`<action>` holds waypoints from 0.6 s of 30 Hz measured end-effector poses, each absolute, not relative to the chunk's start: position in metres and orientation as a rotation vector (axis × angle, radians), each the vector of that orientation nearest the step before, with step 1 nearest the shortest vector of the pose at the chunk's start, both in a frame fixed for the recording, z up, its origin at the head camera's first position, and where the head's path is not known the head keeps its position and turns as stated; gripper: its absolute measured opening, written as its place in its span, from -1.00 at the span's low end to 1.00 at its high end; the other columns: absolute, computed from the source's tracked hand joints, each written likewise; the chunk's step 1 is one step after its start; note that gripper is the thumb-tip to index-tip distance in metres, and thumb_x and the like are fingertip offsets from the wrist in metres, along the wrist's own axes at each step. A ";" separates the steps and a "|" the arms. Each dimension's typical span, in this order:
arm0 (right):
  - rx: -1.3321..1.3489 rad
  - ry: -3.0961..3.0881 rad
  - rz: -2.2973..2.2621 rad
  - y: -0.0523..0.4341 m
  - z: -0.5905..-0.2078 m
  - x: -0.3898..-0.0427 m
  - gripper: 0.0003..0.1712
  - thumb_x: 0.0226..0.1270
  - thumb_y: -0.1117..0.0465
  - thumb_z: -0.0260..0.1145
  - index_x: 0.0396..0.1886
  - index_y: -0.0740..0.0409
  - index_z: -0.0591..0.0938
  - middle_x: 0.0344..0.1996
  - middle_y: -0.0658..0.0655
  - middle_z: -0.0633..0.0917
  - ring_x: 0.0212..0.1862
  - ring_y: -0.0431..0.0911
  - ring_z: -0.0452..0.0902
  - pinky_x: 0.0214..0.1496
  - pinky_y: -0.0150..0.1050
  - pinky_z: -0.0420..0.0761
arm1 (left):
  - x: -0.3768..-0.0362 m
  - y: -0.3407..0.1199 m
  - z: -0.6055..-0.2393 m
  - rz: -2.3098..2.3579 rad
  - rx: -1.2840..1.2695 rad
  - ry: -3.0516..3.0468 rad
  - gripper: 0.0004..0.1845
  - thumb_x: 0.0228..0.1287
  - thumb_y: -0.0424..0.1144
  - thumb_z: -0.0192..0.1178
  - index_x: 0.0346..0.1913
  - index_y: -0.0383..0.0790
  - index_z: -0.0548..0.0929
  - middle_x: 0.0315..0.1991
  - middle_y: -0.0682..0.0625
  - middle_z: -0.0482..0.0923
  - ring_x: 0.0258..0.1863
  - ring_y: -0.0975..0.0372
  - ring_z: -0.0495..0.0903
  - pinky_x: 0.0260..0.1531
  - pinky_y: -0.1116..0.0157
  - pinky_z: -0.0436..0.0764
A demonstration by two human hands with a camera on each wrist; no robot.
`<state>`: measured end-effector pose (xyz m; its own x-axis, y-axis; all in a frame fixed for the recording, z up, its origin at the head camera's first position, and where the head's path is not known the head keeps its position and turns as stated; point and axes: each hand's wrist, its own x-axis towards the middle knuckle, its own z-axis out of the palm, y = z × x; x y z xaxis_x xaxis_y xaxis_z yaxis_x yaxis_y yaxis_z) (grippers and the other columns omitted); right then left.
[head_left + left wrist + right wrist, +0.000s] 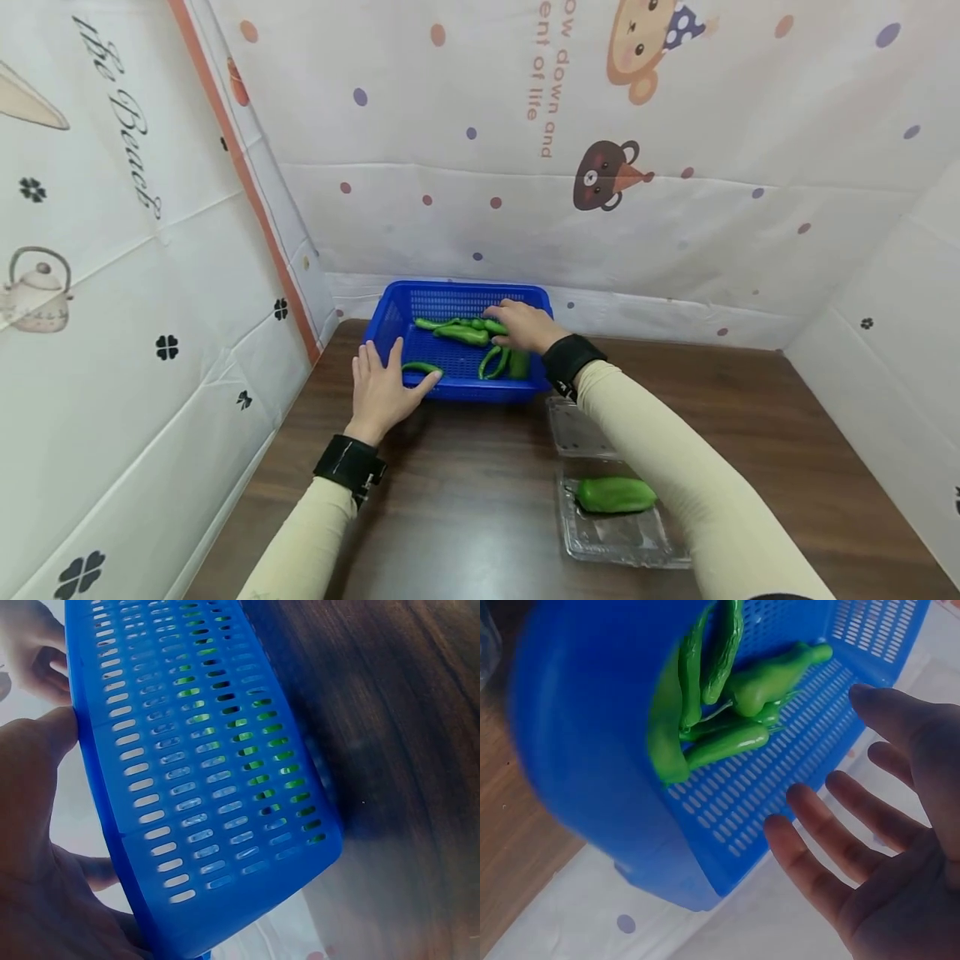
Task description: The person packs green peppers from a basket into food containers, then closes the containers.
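Head view: the blue perforated plastic basket point(459, 342) sits at the far end of the dark wooden tabletop point(480, 500). The left hand point(382, 392) rests flat against its near rim. The right hand point(525, 325), fingers extended, reaches over the long green peppers point(465, 333) inside. A clear plastic clamshell tray point(615, 533) holds one green pepper point(615, 494).

Left wrist view: the left palm point(37, 847) touches the basket wall point(202, 772).

Right wrist view: the right hand point(885, 847) is spread wide, holding nothing, just beside the peppers point(720, 712).

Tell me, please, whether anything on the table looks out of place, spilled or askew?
Nothing stands out. The green peppers all lie inside the blue basket, one pepper sits in the clear tray, and nothing is spilled on the table. The left hand rests flat on the basket's near rim; the right hand reaches in, fingers open.
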<state>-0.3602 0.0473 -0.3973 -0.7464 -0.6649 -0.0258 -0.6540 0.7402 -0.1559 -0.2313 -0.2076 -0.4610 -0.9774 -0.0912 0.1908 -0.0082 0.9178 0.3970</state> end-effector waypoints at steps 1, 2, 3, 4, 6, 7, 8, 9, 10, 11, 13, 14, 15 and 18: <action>-1.067 2.851 -0.209 0.046 -0.398 -0.363 -0.37 0.46 0.09 0.39 0.46 0.07 0.49 0.29 0.26 0.55 0.28 0.15 0.51 0.20 0.10 0.60 | -0.231 -0.208 -0.461 -0.595 0.075 -2.872 0.10 0.27 0.45 0.17 0.60 -0.29 0.18 0.54 -0.59 -0.11 0.56 -0.39 -0.21 0.51 -0.26 -0.31; -1.051 2.847 -0.205 0.044 -0.398 -0.365 -0.37 0.46 0.09 0.39 0.46 0.06 0.49 0.31 0.26 0.54 0.31 0.16 0.49 0.22 0.11 0.58 | -0.231 -0.208 -0.461 -0.596 0.072 -2.866 0.10 0.26 0.45 0.17 0.60 -0.29 0.19 0.54 -0.59 -0.10 0.56 -0.39 -0.19 0.51 -0.27 -0.30; -1.036 2.843 -0.205 0.043 -0.399 -0.367 -0.38 0.46 0.10 0.39 0.46 0.06 0.49 0.33 0.26 0.53 0.34 0.17 0.47 0.24 0.13 0.57 | -0.231 -0.209 -0.461 -0.594 0.071 -2.863 0.09 0.26 0.45 0.17 0.60 -0.28 0.19 0.54 -0.59 -0.10 0.56 -0.39 -0.18 0.51 -0.27 -0.29; -1.018 2.842 -0.209 0.043 -0.399 -0.370 -0.37 0.46 0.10 0.39 0.46 0.06 0.48 0.35 0.26 0.52 0.36 0.18 0.45 0.27 0.14 0.55 | -0.231 -0.208 -0.461 -0.590 0.066 -2.861 0.09 0.26 0.45 0.17 0.60 -0.27 0.20 0.54 -0.58 -0.09 0.56 -0.39 -0.17 0.51 -0.26 -0.29; -1.000 2.842 -0.198 0.042 -0.399 -0.375 -0.36 0.47 0.12 0.38 0.48 0.08 0.47 0.38 0.28 0.50 0.40 0.20 0.40 0.32 0.17 0.51 | -0.233 -0.208 -0.461 -0.584 0.055 -2.853 0.08 0.26 0.44 0.18 0.59 -0.27 0.22 0.54 -0.58 -0.08 0.56 -0.39 -0.15 0.51 -0.28 -0.26; -0.991 2.839 -0.192 0.042 -0.399 -0.377 -0.35 0.47 0.13 0.38 0.49 0.09 0.46 0.39 0.29 0.49 0.42 0.21 0.38 0.34 0.18 0.49 | -0.233 -0.208 -0.460 -0.581 0.055 -2.851 0.07 0.26 0.44 0.18 0.59 -0.27 0.23 0.54 -0.58 -0.07 0.56 -0.39 -0.14 0.51 -0.27 -0.26; -0.986 2.833 -0.185 0.041 -0.400 -0.380 -0.35 0.47 0.13 0.38 0.49 0.10 0.45 0.40 0.30 0.48 0.43 0.21 0.36 0.35 0.18 0.48 | -0.233 -0.208 -0.461 -0.577 0.054 -2.851 0.07 0.26 0.44 0.18 0.59 -0.27 0.23 0.54 -0.58 -0.07 0.56 -0.39 -0.14 0.51 -0.27 -0.25; -0.976 2.825 -0.176 0.040 -0.400 -0.382 -0.34 0.47 0.14 0.38 0.50 0.11 0.43 0.42 0.30 0.47 0.45 0.22 0.35 0.36 0.18 0.46 | -0.234 -0.208 -0.461 -0.574 0.056 -2.855 0.07 0.26 0.44 0.18 0.59 -0.26 0.23 0.54 -0.57 -0.08 0.56 -0.38 -0.14 0.51 -0.27 -0.26; -0.969 2.817 -0.163 0.038 -0.401 -0.384 -0.33 0.47 0.14 0.37 0.51 0.12 0.42 0.43 0.31 0.45 0.46 0.22 0.33 0.37 0.19 0.45 | -0.234 -0.209 -0.461 -0.574 0.057 -2.855 0.07 0.26 0.44 0.18 0.59 -0.25 0.23 0.55 -0.57 -0.08 0.56 -0.38 -0.15 0.51 -0.26 -0.26; -0.963 2.808 -0.152 0.037 -0.401 -0.387 -0.32 0.47 0.15 0.37 0.52 0.13 0.41 0.43 0.32 0.44 0.47 0.22 0.31 0.38 0.19 0.44 | -0.234 -0.209 -0.461 -0.575 0.057 -2.854 0.06 0.26 0.44 0.18 0.59 -0.25 0.24 0.55 -0.57 -0.08 0.56 -0.38 -0.15 0.51 -0.27 -0.26; -0.953 2.792 -0.139 0.033 -0.403 -0.392 -0.31 0.47 0.16 0.38 0.52 0.14 0.41 0.44 0.32 0.44 0.48 0.22 0.29 0.40 0.20 0.42 | -0.233 -0.210 -0.461 -0.571 0.064 -2.855 0.05 0.26 0.45 0.16 0.59 -0.23 0.25 0.55 -0.56 -0.08 0.57 -0.37 -0.16 0.52 -0.25 -0.26; -0.950 2.784 -0.134 0.031 -0.403 -0.394 -0.31 0.47 0.16 0.38 0.52 0.14 0.40 0.44 0.32 0.44 0.48 0.23 0.29 0.40 0.20 0.41 | -0.233 -0.211 -0.462 -0.566 0.067 -2.856 0.05 0.27 0.46 0.16 0.58 -0.23 0.26 0.55 -0.56 -0.08 0.57 -0.37 -0.16 0.52 -0.25 -0.26; -0.945 2.777 -0.134 0.029 -0.404 -0.397 -0.30 0.46 0.17 0.38 0.53 0.14 0.40 0.45 0.31 0.43 0.49 0.23 0.28 0.40 0.21 0.40 | -0.233 -0.211 -0.462 -0.568 0.071 -2.856 0.05 0.27 0.46 0.15 0.58 -0.22 0.26 0.55 -0.55 -0.08 0.57 -0.36 -0.17 0.53 -0.24 -0.26; -0.936 2.764 -0.121 0.024 -0.408 -0.405 -0.29 0.46 0.18 0.38 0.54 0.13 0.38 0.45 0.29 0.43 0.48 0.22 0.29 0.40 0.21 0.41 | -0.231 -0.211 -0.462 -0.567 0.073 -2.856 0.03 0.27 0.46 0.16 0.58 -0.21 0.28 0.55 -0.55 -0.08 0.57 -0.36 -0.17 0.53 -0.23 -0.25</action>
<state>-0.4048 0.0237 -0.4077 -0.7726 -0.6085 -0.1813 -0.5903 0.7935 -0.1480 -0.2312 -0.2110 -0.4623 -0.9727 -0.0927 0.2130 -0.0043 0.9239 0.3827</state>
